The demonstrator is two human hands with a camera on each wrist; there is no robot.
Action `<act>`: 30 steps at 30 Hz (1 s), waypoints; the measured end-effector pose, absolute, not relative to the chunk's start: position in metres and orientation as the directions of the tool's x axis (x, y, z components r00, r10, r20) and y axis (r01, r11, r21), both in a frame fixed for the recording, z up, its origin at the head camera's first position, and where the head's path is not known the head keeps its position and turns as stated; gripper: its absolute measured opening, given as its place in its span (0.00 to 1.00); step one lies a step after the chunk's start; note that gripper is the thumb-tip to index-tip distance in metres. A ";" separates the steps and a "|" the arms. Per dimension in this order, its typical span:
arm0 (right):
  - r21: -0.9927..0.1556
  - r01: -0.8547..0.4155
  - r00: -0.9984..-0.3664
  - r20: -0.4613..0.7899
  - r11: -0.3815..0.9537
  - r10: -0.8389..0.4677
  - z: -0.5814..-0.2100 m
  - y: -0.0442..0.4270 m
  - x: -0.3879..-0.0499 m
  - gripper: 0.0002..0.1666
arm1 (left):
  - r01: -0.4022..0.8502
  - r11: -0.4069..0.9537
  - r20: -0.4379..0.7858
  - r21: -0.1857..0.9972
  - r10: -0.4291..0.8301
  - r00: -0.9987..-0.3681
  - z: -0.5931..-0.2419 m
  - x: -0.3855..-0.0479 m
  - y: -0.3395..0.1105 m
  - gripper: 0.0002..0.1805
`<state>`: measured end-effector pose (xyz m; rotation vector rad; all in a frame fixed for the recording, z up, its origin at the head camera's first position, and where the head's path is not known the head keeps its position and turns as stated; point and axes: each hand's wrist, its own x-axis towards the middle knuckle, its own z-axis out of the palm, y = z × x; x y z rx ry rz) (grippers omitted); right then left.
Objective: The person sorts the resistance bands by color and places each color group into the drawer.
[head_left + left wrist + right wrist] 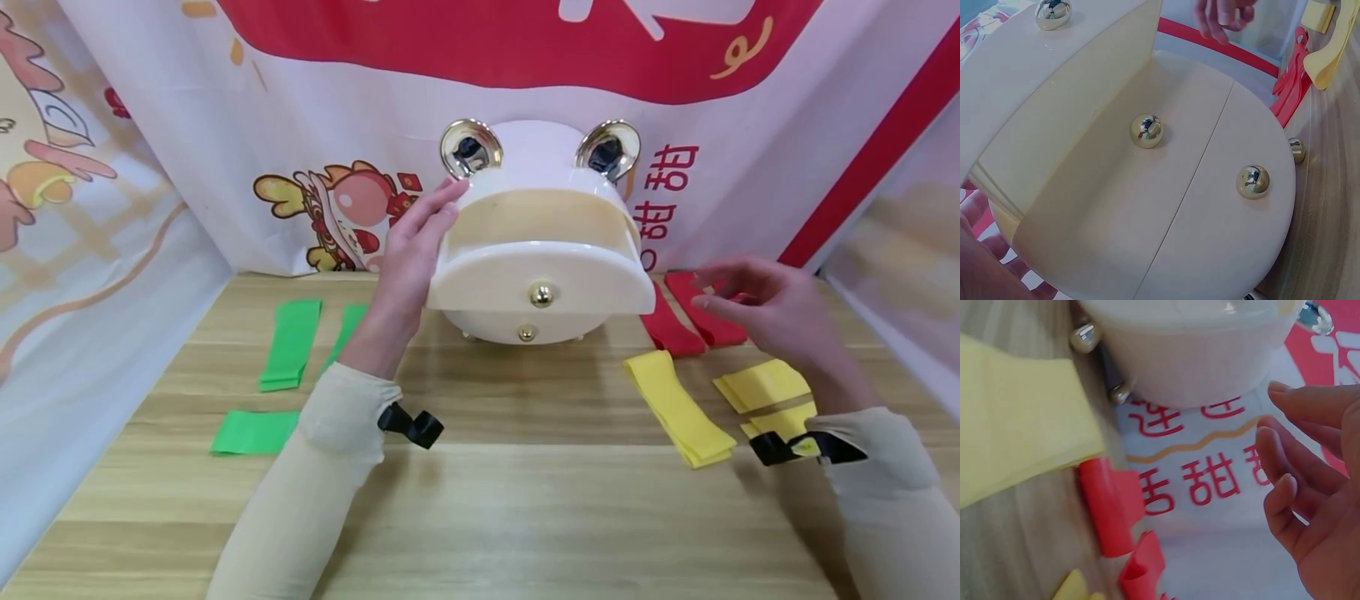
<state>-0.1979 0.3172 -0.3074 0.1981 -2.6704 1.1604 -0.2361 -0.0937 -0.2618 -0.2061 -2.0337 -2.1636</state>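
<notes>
A white rounded cabinet [525,279] with gold knobs stands on the table, its upper drawer [1110,169] pulled out. The left hand [416,254] rests against the cabinet's left side, fingers extended; in the left wrist view that hand [991,262] shows at the lower left edge. Over the red strips [675,329] at the right hovers the right hand [780,312], its fingers loosely bent and holding nothing. The right wrist view shows this hand [1322,481] in the air beside the cabinet, apart from the red strips [1107,506].
Green strips [291,343] lie left of the cabinet on the wooden table [525,517]. Yellow strips [678,408] lie at the right, in front of the red ones. Two gold-rimmed round pieces [470,150] top the cabinet. A printed cloth [360,92] hangs behind.
</notes>
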 end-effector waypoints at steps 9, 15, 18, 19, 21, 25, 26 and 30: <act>-0.718 -0.096 -0.995 0.052 0.689 -0.084 -0.334 0.331 -0.217 0.25 | 0.214 -0.075 0.213 0.974 -0.019 -0.977 -0.261 -0.235 -0.094 0.19; -0.709 -0.031 -0.997 -0.027 0.704 -0.071 -0.340 0.333 -0.225 0.31 | 0.213 -0.091 0.212 0.973 -0.017 -0.977 -0.260 -0.234 -0.095 0.19; -0.710 0.024 -0.994 -0.091 0.704 -0.058 -0.345 0.334 -0.227 0.34 | 0.212 -0.088 0.212 0.973 -0.016 -0.977 -0.260 -0.234 -0.096 0.19; -0.706 0.038 -0.992 -0.109 0.707 -0.056 -0.346 0.334 -0.228 0.34 | 0.212 -0.087 0.211 0.973 -0.015 -0.977 -0.260 -0.234 -0.096 0.19; -0.697 0.055 -0.989 -0.136 0.715 -0.057 -0.350 0.336 -0.229 0.34 | 0.213 -0.076 0.212 0.974 -0.013 -0.977 -0.261 -0.234 -0.095 0.19; -0.673 0.049 -0.985 -0.154 0.738 -0.075 -0.357 0.340 -0.231 0.31 | 0.207 -0.062 0.207 0.976 -0.009 -0.978 -0.262 -0.234 -0.095 0.19; -0.668 0.044 -0.985 -0.154 0.743 -0.080 -0.357 0.341 -0.231 0.31 | 0.208 -0.057 0.208 0.976 -0.006 -0.978 -0.262 -0.234 -0.095 0.19; -0.658 0.016 -0.982 -0.150 0.753 -0.111 -0.359 0.342 -0.230 0.28 | 0.214 -0.057 0.214 0.975 -0.006 -0.977 -0.261 -0.233 -0.095 0.19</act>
